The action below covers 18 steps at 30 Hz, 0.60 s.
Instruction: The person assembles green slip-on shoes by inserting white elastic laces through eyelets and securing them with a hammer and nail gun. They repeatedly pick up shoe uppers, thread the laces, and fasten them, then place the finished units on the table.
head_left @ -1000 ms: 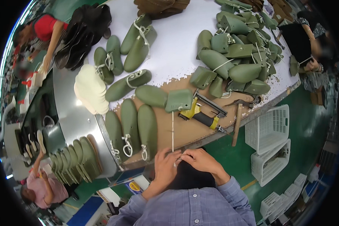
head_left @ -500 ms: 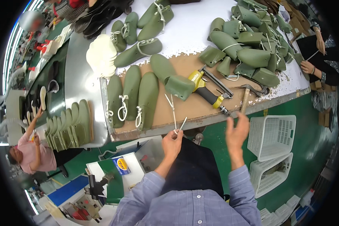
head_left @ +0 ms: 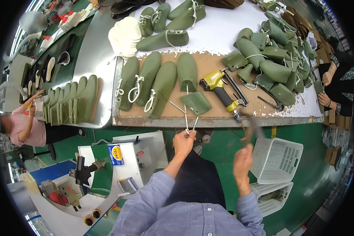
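Note:
My left hand [head_left: 183,142], at the front edge of the table, pinches a white cord [head_left: 187,114] and a thin metal rod [head_left: 195,123]. The cord runs up to a green shoe last [head_left: 187,70] and its separate heel block [head_left: 195,103], which lie on the brown board. Another short white length [head_left: 177,107] lies left of the block. My right hand [head_left: 243,163] is wrapped round the wooden handle of a hammer [head_left: 248,135], off the table's edge; the hammer head is smeared by motion. A yellow and black nail gun [head_left: 221,92] lies on the board, just beyond the hammer.
Several green lasts with cord loops [head_left: 163,88] stand left of my work, and a big pile [head_left: 271,63] lies at right. Pincers [head_left: 270,103] rest near the pile. White crates [head_left: 277,161] stand on the floor at right. Other people are at far left and right.
My right hand has closed on the hammer and lifted it off the table. The last and heel block now lie more in line, with the cord drawn toward me. The view has shifted.

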Tool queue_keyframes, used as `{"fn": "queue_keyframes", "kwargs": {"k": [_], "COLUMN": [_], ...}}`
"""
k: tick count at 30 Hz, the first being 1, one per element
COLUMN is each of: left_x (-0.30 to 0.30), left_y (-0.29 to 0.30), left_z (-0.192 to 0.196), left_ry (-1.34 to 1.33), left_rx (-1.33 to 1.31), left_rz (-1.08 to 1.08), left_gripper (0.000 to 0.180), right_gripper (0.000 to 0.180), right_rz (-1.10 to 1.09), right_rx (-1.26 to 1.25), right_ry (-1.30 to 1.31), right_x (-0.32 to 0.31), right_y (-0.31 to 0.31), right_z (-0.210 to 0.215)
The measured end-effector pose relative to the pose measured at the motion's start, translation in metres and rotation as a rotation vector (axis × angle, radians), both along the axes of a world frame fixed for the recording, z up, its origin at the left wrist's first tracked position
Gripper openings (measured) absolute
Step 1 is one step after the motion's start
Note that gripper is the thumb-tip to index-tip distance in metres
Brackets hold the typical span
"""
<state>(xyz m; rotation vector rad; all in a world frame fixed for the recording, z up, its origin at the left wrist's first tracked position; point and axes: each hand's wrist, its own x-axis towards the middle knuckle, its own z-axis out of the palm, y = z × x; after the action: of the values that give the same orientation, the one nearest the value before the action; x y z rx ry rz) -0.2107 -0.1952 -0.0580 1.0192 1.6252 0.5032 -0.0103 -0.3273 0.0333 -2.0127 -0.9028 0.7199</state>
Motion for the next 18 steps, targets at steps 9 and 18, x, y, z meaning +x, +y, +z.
{"fn": "queue_keyframes", "kwargs": {"k": [9,18], "left_x": [0.004,0.003], "left_y": [0.0,-0.005], "left_z": [0.012,0.009], "left_ry": [0.045,0.136], "left_rx": [0.038,0.113], "left_rz": [0.0,-0.008], "left_gripper": [0.03,0.03], "right_gripper": [0.027,0.026], "right_rz": [0.479,0.429], "right_rx": [-0.3,-0.004], "right_ry": [-0.059,-0.055], "right_x": [-0.045,-0.047], "right_y": [0.038,0.035], "right_z": [-0.013,0.003]}}
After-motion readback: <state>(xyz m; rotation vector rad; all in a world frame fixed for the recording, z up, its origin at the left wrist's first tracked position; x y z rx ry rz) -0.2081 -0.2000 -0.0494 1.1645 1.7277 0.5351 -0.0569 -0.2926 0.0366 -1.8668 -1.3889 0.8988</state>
